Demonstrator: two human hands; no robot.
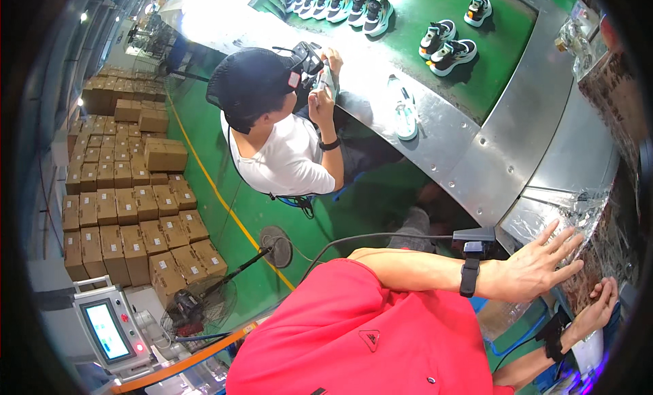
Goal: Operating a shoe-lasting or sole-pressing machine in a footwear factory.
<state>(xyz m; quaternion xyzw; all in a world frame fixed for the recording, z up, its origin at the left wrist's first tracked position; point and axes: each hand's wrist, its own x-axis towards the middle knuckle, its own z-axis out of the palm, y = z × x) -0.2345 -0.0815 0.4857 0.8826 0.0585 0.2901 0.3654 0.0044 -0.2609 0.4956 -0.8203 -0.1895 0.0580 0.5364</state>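
My left hand (534,264) is open, its fingers spread over clear plastic film (578,215) at the edge of the metal table. Below it, my right hand (592,312) has its fingers curled beside the brown, film-covered surface (590,269). What those fingers hold, if anything, is hidden. Both wrists wear black straps, and a dark device with a cable (474,236) sits by the left wrist. More crumpled film lies over a brown cardboard surface (612,99) at the far right.
A seated co-worker (282,150) handles a shoe at the metal table (442,140). One pale shoe (405,112) lies there; several black-and-white shoes (452,55) stand on the green belt (435,4). Stacked cartons (126,204), a fan (187,310) and a control screen (107,329) are left.
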